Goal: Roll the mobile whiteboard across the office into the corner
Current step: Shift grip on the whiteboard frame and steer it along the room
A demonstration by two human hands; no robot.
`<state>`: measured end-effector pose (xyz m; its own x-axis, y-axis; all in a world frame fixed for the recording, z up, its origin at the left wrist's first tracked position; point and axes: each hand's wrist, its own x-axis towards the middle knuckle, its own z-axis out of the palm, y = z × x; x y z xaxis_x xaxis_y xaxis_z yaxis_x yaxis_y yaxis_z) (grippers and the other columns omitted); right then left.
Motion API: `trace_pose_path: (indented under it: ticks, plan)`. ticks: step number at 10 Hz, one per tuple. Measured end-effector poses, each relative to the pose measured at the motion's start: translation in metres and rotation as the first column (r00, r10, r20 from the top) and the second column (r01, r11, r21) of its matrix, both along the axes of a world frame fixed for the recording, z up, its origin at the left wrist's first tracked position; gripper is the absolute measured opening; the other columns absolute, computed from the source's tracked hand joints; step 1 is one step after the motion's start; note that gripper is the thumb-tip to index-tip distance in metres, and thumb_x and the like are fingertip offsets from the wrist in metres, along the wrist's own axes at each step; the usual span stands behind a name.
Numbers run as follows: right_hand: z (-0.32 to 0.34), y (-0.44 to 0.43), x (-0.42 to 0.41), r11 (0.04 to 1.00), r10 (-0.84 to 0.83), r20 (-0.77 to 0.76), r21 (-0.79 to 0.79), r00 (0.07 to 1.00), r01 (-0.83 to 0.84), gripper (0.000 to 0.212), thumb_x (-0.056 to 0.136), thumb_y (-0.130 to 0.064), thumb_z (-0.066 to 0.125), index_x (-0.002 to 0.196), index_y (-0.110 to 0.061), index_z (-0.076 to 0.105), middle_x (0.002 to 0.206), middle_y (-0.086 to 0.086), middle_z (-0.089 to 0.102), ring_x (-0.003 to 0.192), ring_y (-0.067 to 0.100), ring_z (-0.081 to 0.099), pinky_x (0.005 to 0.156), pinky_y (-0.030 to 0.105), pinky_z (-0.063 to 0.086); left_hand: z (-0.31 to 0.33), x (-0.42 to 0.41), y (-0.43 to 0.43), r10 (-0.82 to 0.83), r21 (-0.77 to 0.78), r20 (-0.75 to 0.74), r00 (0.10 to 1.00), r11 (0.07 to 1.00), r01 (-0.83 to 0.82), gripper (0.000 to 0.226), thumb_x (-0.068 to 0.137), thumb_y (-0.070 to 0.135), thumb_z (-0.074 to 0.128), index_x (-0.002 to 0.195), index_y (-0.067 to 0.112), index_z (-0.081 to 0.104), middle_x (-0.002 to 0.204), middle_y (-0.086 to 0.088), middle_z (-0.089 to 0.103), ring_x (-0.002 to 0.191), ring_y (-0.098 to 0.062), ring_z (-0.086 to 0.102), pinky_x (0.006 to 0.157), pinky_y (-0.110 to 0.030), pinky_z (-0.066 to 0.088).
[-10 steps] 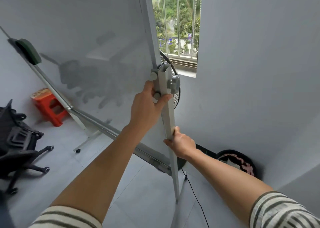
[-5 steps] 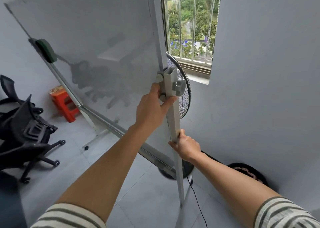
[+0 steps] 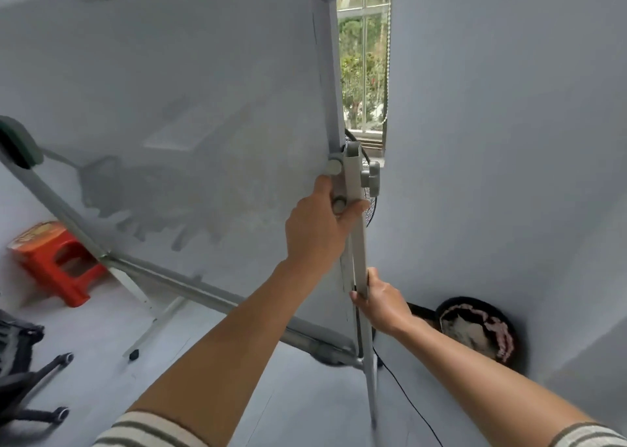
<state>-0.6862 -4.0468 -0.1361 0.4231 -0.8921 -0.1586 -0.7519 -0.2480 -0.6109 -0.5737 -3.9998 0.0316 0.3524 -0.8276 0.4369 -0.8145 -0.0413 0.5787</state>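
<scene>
While gripping whiteboard (image 3: pixel 190 107) post, left hand (image 3: pixel 317 229) above, right hand (image 3: pixel 383 302) below

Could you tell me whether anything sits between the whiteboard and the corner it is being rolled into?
Yes. A standing fan stands right behind the whiteboard post, below the window, and its black cord trails across the floor beside the post's foot. A round dark cushion-like object leans against the wall to the right.

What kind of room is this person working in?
Probably a plain office corner: a large wheeled whiteboard on a metal stand, a black swivel office chair on castors, and a barred window in bare grey walls.
</scene>
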Motion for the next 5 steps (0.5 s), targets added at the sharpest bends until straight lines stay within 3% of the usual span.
trace_pose_path:
  ticks: [2, 4, 5]
  plan:
    - [0.006, 0.035, 0.016, 0.987, -0.152, -0.024, 0.046, 0.988, 0.153, 0.035, 0.092, -0.039, 0.046, 0.118, -0.018, 0.035, 0.104, 0.016, 0.065, 0.092, 0.038, 0.061, 0.08, 0.047, 0.051, -0.001, 0.026, 0.024, -0.172, 0.051, 0.073, 0.982, 0.984, 0.168, 0.031, 0.091, 0.036, 0.056, 0.112, 0.014, 0.051, 0.091, -0.006, 0.07, 0.085, -0.032, 0.065, 0.068, -0.04, 0.051]
    - [0.011, 0.063, 0.004, 0.972, -0.208, -0.076, 0.095, 0.975, 0.214, 0.04, 0.09, -0.034, 0.05, 0.128, -0.019, 0.044, 0.115, 0.009, 0.067, 0.098, 0.03, 0.062, 0.083, 0.043, 0.051, -0.002, 0.051, 0.046, -0.306, 0.13, -0.022, 0.952, 0.943, 0.306, 0.026, 0.092, 0.03, 0.056, 0.114, 0.016, 0.057, 0.079, 0.003, 0.064, 0.076, -0.021, 0.065, 0.07, -0.036, 0.054]
    - [0.02, 0.077, -0.009, 0.968, -0.234, 0.039, 0.102, 0.972, 0.229, 0.041, 0.091, -0.035, 0.057, 0.126, -0.015, 0.055, 0.11, 0.005, 0.072, 0.087, 0.019, 0.07, 0.082, 0.041, 0.056, -0.022, 0.072, 0.067, -0.329, 0.214, -0.087, 0.94, 0.915, 0.34, 0.022, 0.09, 0.031, 0.058, 0.108, 0.018, 0.058, 0.076, 0.008, 0.06, 0.073, -0.017, 0.064, 0.068, -0.034, 0.054]
